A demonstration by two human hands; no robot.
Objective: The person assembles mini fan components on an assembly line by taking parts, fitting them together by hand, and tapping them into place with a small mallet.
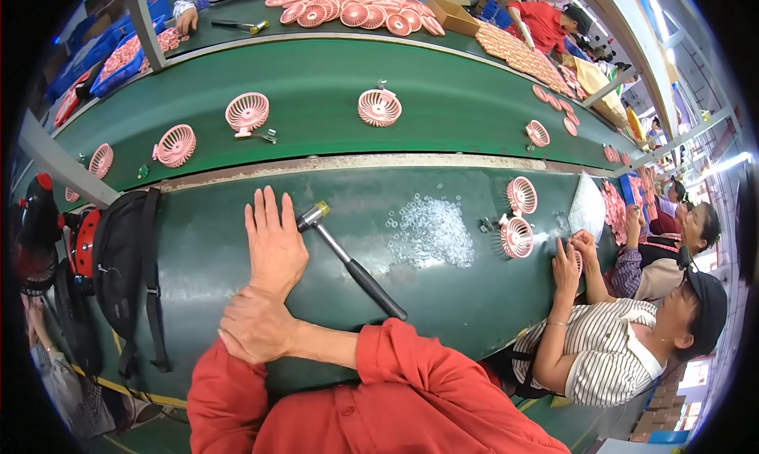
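Note:
My left hand (277, 244) lies flat on the green worktable (213, 296), fingers stretched out and holding nothing. Wrapped around my left wrist, just above the red cuff, is my right hand (257, 325). A mallet (348, 260) with a yellow-tipped head, metal shaft and black grip rests just right of my left fingers, its head close to them. Farther right spreads a heap of small clear rings (431, 229). Beyond it sit two pink round slatted fan housings (518, 237), with small metal parts beside them.
A green conveyor belt (316, 114) beyond the table carries several pink fan housings (379, 107). A black bag (126, 272) lies at the left. A co-worker in a striped shirt (593, 343) handles a pink part at the right, near a white bag (587, 207).

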